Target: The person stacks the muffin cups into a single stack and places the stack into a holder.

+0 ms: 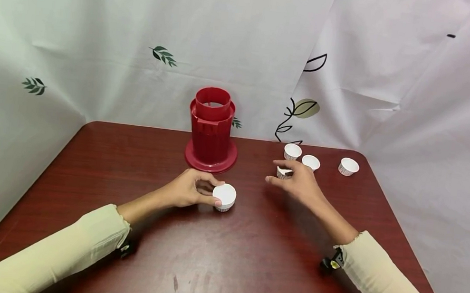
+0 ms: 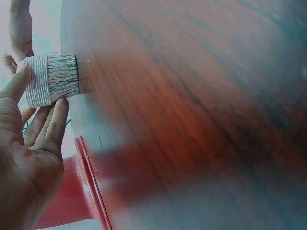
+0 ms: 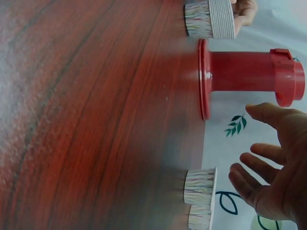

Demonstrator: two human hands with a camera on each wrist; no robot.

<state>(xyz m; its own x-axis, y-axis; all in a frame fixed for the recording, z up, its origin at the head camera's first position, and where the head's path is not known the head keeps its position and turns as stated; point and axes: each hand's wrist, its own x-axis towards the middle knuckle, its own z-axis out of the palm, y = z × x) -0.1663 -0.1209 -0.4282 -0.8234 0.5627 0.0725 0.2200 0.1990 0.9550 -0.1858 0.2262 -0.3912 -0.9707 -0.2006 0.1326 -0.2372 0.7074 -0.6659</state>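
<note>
My left hand (image 1: 189, 190) grips a short stack of white paper baking cups (image 1: 224, 196) by its side, thumb in front and fingers behind. Several nested rims and a pleated, streaky patterned wall show on this stack (image 2: 52, 80) in the left wrist view. Over on the right, my right hand (image 1: 301, 184) hovers with thumb and fingers spread, holding nothing. One white baking cup (image 1: 282, 173) shows between its thumb and index finger in the head view, partly hidden. From the right wrist, my open hand (image 3: 276, 165) appears above the upright cups (image 3: 200, 187).
A red plastic cylinder (image 1: 210, 139) with a wide round base stands near the table's back edge. Two more baking cups (image 1: 293, 151) are just behind my right hand, and another cup (image 1: 348, 167) sits at the back right corner. White cloth (image 1: 247, 33) hangs behind the table.
</note>
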